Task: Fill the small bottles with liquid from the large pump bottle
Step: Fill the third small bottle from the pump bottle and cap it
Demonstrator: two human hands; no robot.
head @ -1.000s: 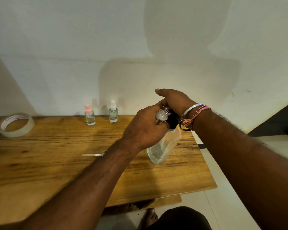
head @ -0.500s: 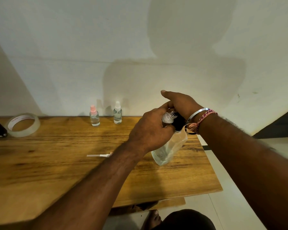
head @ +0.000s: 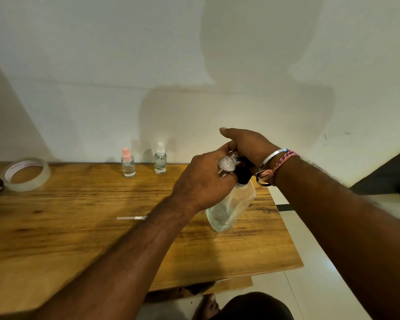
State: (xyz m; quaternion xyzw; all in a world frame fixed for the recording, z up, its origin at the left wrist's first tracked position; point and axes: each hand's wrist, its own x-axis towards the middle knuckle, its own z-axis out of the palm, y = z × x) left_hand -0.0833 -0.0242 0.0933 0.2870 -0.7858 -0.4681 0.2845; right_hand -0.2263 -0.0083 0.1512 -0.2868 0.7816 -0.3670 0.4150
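Left hand (head: pixel 203 181) curled around an uncapped small clear bottle (head: pixel 226 163), holding it at the black pump head of the large pump bottle (head: pixel 231 206) standing tilted near the wooden table's (head: pixel 79 239) right edge, right hand (head: pixel 247 144) arched over the pump, fingers pressing down on it, thumb extended, two capped small bottles (head: pixel 128 163) upright by the wall.

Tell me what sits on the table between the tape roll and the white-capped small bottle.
Head view: only the pink-capped small bottle, standing upright.
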